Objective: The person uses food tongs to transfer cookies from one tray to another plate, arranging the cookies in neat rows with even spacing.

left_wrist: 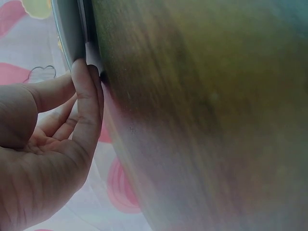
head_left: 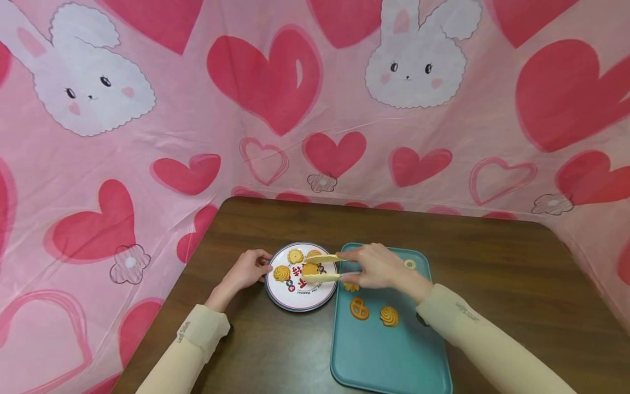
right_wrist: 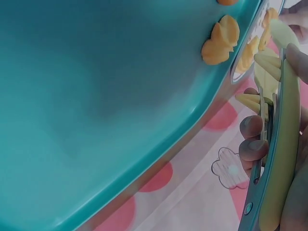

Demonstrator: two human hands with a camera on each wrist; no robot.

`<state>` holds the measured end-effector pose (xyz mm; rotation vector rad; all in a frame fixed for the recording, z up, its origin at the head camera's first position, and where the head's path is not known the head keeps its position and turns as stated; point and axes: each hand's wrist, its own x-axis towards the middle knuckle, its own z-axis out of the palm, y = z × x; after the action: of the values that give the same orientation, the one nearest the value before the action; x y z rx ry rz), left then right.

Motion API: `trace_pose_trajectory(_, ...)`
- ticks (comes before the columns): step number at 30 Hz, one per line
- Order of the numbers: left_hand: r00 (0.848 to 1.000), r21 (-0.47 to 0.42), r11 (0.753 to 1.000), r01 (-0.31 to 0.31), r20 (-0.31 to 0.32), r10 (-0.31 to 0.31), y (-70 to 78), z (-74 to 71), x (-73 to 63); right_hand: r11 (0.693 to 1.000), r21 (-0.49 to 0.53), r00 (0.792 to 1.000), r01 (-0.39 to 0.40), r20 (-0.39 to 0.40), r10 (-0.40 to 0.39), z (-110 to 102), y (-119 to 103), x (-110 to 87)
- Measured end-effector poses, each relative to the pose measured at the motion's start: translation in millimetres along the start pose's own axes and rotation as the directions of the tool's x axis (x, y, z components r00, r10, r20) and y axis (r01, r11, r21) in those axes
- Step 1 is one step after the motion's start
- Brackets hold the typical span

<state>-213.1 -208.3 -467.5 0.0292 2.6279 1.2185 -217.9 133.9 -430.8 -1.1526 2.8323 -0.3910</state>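
Both grip — left hand point(head_left: 250, 267) pinching plate point(head_left: 291, 299), right hand point(head_left: 376, 266) curled round tongs point(head_left: 322, 278)

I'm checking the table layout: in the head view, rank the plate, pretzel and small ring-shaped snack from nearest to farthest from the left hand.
1. Plate: nearest, its left rim held by the left hand.
2. Pretzel: on the left side of the tray.
3. Ring-shaped snack: farthest, toward the tray's far right corner.
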Motion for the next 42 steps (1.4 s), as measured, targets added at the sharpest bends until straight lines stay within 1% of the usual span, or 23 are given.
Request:
trace_pose_trajectory(11,1.0,-0.008,1.0,-0.011,-0.009,0.011,-2.1,0.4,0.5,1.0,-0.021,1.0,-0.001,0.03,0.002,8,-8,11.9)
trace_pose_trajectory(15,1.0,-0.007,1.0,-0.011,-0.009,0.011,-2.8,0.8,0.5,1.0,-0.026,1.0,0.008,0.026,-0.008,10,-10,15.0)
trace_pose_trajectory(19,1.0,-0.003,1.0,-0.025,-0.004,0.025,-2.7,1.1,-0.1,0.999,-0.037,1.0,0.019,0.019,-0.018,12,-10,17.1)
trace_pose_trajectory(26,1.0,0.006,1.0,-0.007,-0.006,0.007,-2.5,0.8,-0.1,0.999,-0.043,1.0,0.023,0.019,-0.022,14,-10,19.1)
trace_pose_trajectory(36,1.0,0.008,1.0,-0.019,0.0,0.019,-2.9,0.4,0.0,0.999,-0.034,1.0,0.008,0.015,-0.007,14,-11,19.7)
trace_pose_trajectory(42,1.0,0.009,1.0,-0.005,0.005,0.005,-1.5,0.1,-0.2,0.999,-0.041,1.0,0.013,0.008,-0.012,15,-11,19.0)
